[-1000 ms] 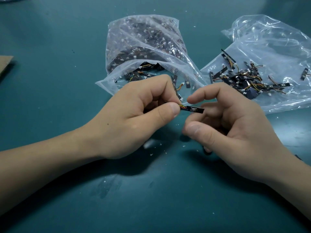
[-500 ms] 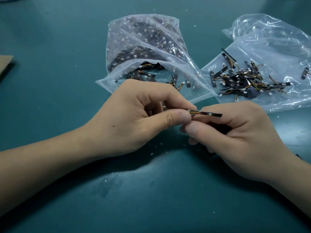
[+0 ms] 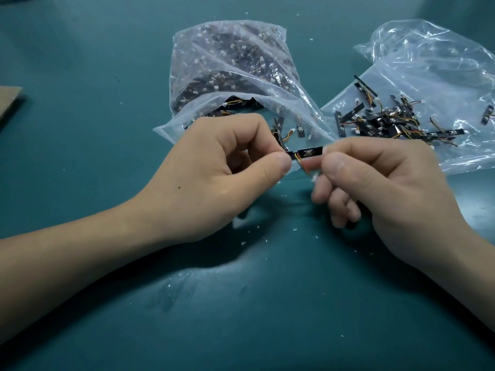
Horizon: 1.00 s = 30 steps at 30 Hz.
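Observation:
A small black circuit strip (image 3: 308,153) with yellow and orange wires hangs between my two hands above the green table (image 3: 80,62). My left hand (image 3: 214,178) pinches its left end between thumb and forefinger. My right hand (image 3: 380,188) pinches its right end the same way, its other fingers curled underneath. The wires droop below the strip in front of my right fingers.
A clear plastic bag (image 3: 233,76) packed with the same black strips lies just behind my hands, its mouth facing me. To the right, a loose pile of strips (image 3: 388,121) sits on a flattened clear bag (image 3: 442,70). A cardboard edge (image 3: 8,100) shows far left. White crumbs dot the table.
My right hand closed in from apart and took hold of the strip's right end. The strip turned so its printed face now shows between my hands.

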{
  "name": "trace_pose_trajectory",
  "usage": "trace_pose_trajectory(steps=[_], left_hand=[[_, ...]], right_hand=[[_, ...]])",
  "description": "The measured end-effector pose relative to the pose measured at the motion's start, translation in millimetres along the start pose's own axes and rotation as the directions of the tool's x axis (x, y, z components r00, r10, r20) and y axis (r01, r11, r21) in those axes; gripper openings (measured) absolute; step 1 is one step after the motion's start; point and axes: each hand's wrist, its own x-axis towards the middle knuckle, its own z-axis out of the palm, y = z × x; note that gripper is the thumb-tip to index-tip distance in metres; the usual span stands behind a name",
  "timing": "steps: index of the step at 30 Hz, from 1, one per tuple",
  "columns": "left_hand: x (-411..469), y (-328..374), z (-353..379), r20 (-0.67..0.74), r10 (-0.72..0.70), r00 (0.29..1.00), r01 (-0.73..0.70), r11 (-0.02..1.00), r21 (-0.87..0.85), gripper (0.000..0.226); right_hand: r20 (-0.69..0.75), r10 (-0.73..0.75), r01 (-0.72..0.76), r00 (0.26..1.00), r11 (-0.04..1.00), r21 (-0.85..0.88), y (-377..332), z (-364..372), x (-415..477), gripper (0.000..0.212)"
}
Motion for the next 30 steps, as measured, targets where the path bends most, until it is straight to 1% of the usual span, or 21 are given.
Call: trace_pose_trajectory(steps=[2, 4, 8, 12, 16, 20, 25, 30], left_hand=[[0.0, 0.6, 0.5, 0.004, -0.01, 1.0, 0.01, 1.0, 0.013, 0.015], [-0.5, 1.6, 1.8, 0.032, -0.015, 0.999, 0.014, 1.0, 0.028, 0.015], [-0.6, 2.7, 2.6, 0.076, -0.023, 0.997, 0.02, 0.998, 0.052, 0.015], [-0.7, 2.4, 2.3, 0.069, -0.028, 0.997, 0.025, 0.998, 0.05, 0.015], [-0.4, 2.1, 2.0, 0.072, -0.026, 0.997, 0.022, 0.999, 0.049, 0.015], [-1.2, 2.7, 2.2, 0.087, -0.002, 0.996, -0.005, 0.997, 0.077, 0.016], [-1.1, 3.3, 2.4, 0.093, 0.011, 0.996, -0.021, 0.994, 0.105, 0.015], [-1.2, 2.7, 2.4, 0.072, 0.001, 0.997, -0.007, 0.996, 0.089, 0.015]], right_hand=[[0.017, 0.004, -0.004, 1.0, 1.0, 0.023, -0.2, 1.3, -0.5, 0.031], [0.029, -0.022, 0.022, 0.999, 0.999, -0.029, 0.0, 3.5, -3.2, 0.034], [0.004, -0.083, 0.083, 0.997, 0.991, -0.104, 0.3, 5.6, -5.9, 0.019], [-0.01, -0.081, 0.08, 0.997, 0.991, -0.11, -1.1, 5.4, -5.6, 0.01], [0.018, -0.049, 0.051, 0.999, 0.992, -0.112, -1.0, 3.9, -5.5, 0.016], [0.02, -0.016, 0.018, 1.0, 0.994, -0.108, -0.3, 3.9, -3.8, 0.013], [0.02, -0.024, 0.026, 1.0, 0.996, -0.091, -0.1, 3.7, -3.8, 0.011], [0.04, -0.024, 0.026, 0.999, 0.998, -0.064, -1.7, 2.9, -4.3, 0.014]])
